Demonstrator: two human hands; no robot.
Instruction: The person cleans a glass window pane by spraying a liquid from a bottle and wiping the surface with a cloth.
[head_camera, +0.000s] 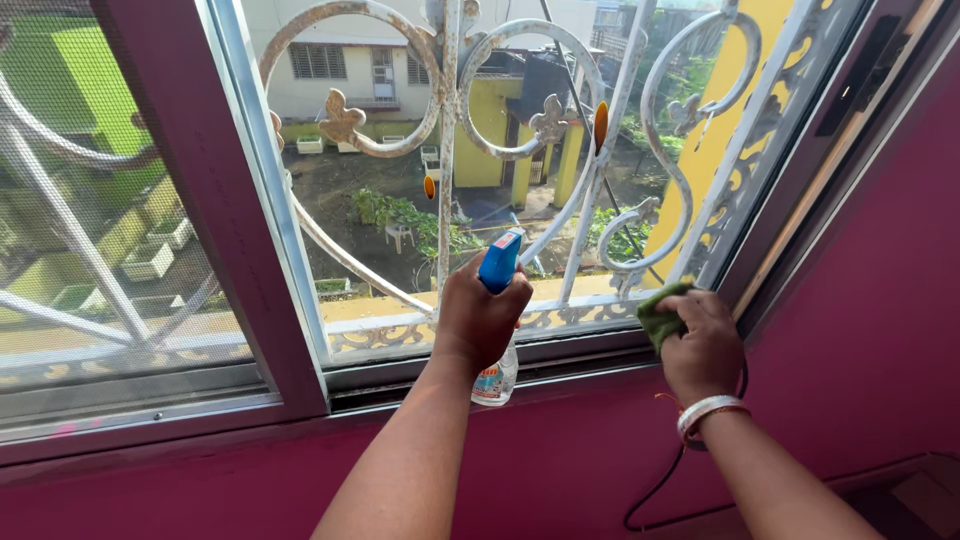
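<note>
My left hand (478, 318) grips a clear spray bottle (496, 378) with a blue trigger head (499, 261), held upright in front of the window pane (400, 200). My right hand (703, 345) is closed on a green cloth (660, 313) and presses it against the lower right corner of the glass, near the window frame. A bangle and a red thread sit on my right wrist (706, 414).
A dark maroon window frame (215, 220) divides a mesh-screened pane (90, 200) on the left from the glass pane. A white ornate metal grille (450, 150) stands outside the glass. The wall below (560, 450) is magenta, and a black cable (665, 480) hangs down it.
</note>
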